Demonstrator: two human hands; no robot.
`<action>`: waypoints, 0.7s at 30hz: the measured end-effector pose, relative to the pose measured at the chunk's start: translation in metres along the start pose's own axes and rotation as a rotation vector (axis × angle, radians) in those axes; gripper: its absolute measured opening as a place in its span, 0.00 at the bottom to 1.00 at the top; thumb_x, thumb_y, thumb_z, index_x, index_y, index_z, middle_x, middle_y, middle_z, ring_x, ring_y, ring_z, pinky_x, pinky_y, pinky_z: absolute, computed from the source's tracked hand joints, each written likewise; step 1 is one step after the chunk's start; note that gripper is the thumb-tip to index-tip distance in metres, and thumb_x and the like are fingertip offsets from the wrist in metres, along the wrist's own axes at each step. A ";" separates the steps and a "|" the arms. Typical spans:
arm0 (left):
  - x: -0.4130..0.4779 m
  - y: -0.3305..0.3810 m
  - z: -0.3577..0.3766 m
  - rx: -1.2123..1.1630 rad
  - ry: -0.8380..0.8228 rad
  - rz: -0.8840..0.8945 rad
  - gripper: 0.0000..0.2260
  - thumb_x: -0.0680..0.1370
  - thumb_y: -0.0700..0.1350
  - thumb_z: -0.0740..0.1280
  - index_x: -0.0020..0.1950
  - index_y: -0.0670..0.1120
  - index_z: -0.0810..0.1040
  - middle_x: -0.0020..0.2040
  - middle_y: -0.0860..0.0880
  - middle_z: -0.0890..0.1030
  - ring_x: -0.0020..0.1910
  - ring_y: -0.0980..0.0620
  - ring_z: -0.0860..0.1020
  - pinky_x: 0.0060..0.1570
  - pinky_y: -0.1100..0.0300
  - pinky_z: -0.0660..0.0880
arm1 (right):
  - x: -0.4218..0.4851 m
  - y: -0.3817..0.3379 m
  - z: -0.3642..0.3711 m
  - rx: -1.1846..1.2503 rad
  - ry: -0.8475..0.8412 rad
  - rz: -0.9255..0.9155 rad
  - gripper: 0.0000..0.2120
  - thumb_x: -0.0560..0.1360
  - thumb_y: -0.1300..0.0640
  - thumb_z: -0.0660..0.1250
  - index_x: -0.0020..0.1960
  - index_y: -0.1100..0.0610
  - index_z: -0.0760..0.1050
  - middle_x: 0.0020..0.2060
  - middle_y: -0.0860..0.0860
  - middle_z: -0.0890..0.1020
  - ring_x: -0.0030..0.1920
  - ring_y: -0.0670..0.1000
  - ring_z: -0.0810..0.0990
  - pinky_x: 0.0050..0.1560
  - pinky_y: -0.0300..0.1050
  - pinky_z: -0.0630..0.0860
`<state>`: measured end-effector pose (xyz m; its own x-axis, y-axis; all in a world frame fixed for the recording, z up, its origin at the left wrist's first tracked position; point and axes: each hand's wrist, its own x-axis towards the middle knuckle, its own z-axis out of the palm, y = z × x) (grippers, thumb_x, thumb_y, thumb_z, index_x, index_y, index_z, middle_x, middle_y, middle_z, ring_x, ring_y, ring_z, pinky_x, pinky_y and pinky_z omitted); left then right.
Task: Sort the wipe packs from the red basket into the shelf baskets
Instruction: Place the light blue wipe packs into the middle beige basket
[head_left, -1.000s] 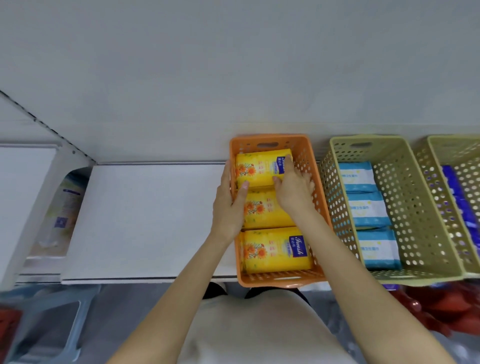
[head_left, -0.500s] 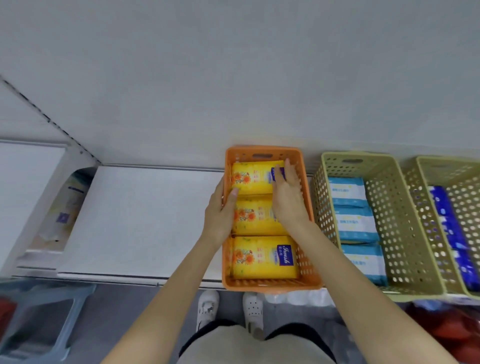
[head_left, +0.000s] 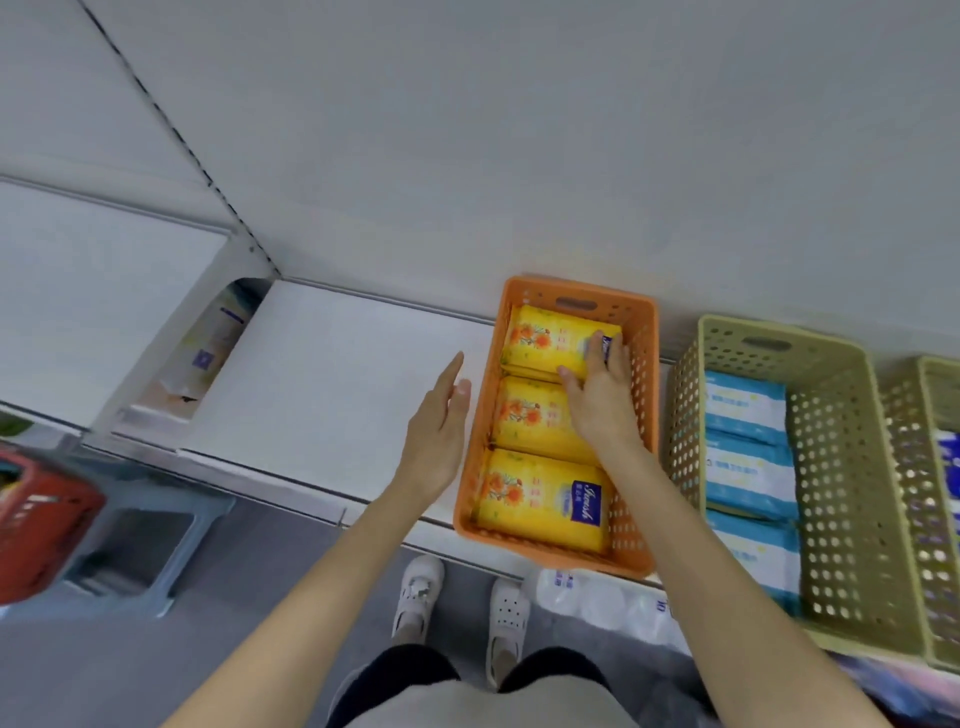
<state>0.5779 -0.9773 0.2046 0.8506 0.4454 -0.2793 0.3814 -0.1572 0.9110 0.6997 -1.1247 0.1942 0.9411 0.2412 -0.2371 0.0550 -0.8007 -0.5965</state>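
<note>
The far yellow wipe pack (head_left: 550, 340) lies flat at the back of the orange basket (head_left: 641, 415), and my right hand (head_left: 602, 395) grasps it: fingers curled over its right end, thumb against its near edge. Two more yellow packs fill the rest of that basket in a row, the middle pack (head_left: 524, 421) partly under my wrist and the near pack (head_left: 540, 501) at the front wall. My left hand (head_left: 436, 436) is released, fingers straight, palm turned toward the basket, just beside its left wall above the white shelf (head_left: 337, 389). To the right stands a green basket (head_left: 841, 493) holding blue-and-white packs (head_left: 745, 410), and another green basket (head_left: 919, 467) beyond it. Down at the lower left, the red basket (head_left: 36, 525) sits on a grey-blue stool (head_left: 150, 540).
</note>
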 end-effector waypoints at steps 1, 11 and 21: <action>-0.010 -0.003 -0.006 -0.039 0.035 -0.019 0.20 0.82 0.58 0.50 0.74 0.62 0.60 0.70 0.50 0.71 0.64 0.52 0.74 0.65 0.51 0.70 | -0.002 -0.003 -0.003 -0.002 0.022 -0.014 0.30 0.82 0.50 0.55 0.78 0.60 0.47 0.77 0.59 0.45 0.77 0.56 0.42 0.76 0.49 0.43; -0.109 -0.050 -0.118 -0.336 0.396 -0.102 0.12 0.82 0.44 0.58 0.64 0.54 0.73 0.54 0.48 0.80 0.56 0.46 0.79 0.55 0.56 0.75 | -0.122 -0.106 0.009 0.149 -0.034 -0.422 0.27 0.79 0.47 0.60 0.76 0.50 0.57 0.76 0.48 0.58 0.76 0.47 0.54 0.75 0.43 0.50; -0.236 -0.139 -0.314 -0.247 0.854 -0.129 0.16 0.79 0.41 0.64 0.66 0.52 0.73 0.56 0.50 0.80 0.55 0.55 0.78 0.55 0.60 0.73 | -0.239 -0.268 0.186 0.291 -0.611 -0.631 0.25 0.75 0.52 0.69 0.69 0.47 0.65 0.62 0.42 0.68 0.65 0.45 0.69 0.62 0.31 0.66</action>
<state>0.2101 -0.7837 0.2396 0.2094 0.9658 -0.1531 0.2829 0.0900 0.9549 0.3981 -0.8657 0.2676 0.4214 0.8994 -0.1164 0.3334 -0.2730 -0.9024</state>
